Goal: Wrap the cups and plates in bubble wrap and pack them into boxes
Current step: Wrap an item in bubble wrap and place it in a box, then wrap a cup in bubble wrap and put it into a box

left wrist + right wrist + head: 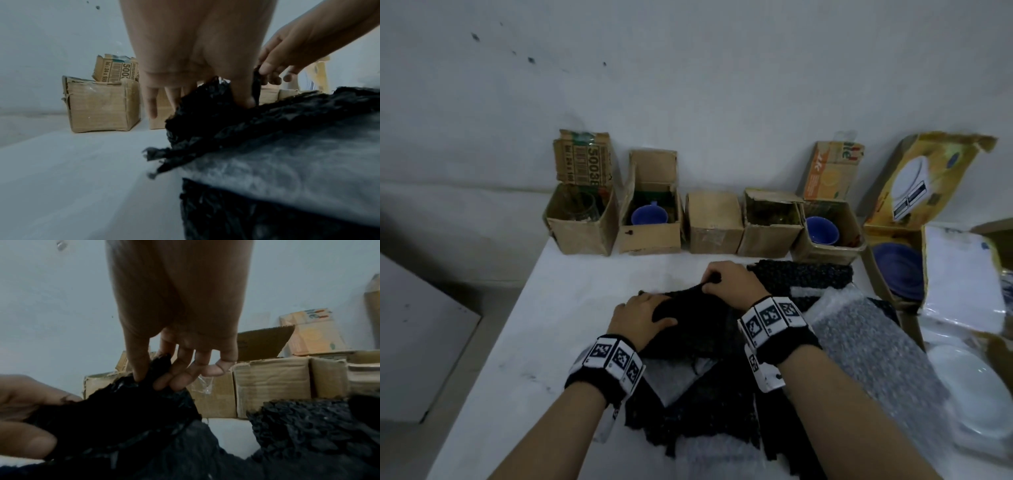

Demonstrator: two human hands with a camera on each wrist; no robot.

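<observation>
A bundle of black bubble wrap (688,308) lies in the middle of the white bench (534,342), on top of more black and clear sheets spread toward the person. What is inside it cannot be seen; judging by the task, a cup or plate is being wrapped. The left hand (642,317) lies over the near left side of the bundle, fingers curled down onto it with the thumb across the top, gripping it in place. The right hand (729,281) pinches the far edge of the wrap between thumb and fingers (162,382) and holds it raised above the bundle. This looks like the folding-over step. The next move calls for drawing that edge across and tucking it tight while the left grip stops the bundle rolling. Beyond, a row of small boxes (714,222) stands against the wall, two holding blue cups (649,216); white plates (972,387) lie to the right.
</observation>
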